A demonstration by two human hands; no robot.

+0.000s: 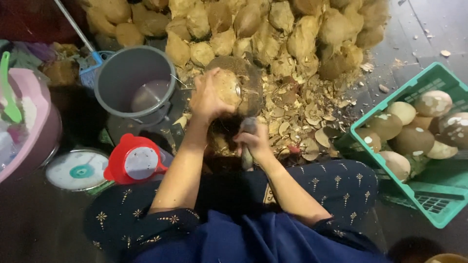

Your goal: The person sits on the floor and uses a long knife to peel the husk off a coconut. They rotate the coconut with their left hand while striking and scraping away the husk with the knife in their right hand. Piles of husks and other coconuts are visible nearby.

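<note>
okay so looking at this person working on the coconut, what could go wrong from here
The left hand grips the coconut just above the tool in the right hand; a slip could catch the fingers. The grey bucket of liquid stands beside the left arm and might get knocked. Husk scraps litter the floor.

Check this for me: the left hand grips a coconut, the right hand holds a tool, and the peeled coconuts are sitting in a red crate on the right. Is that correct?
Not quite. The head view shows the crate holding the peeled coconuts is green, not red. The rest stands: the left hand grips a coconut and the right hand holds a tool.
</note>
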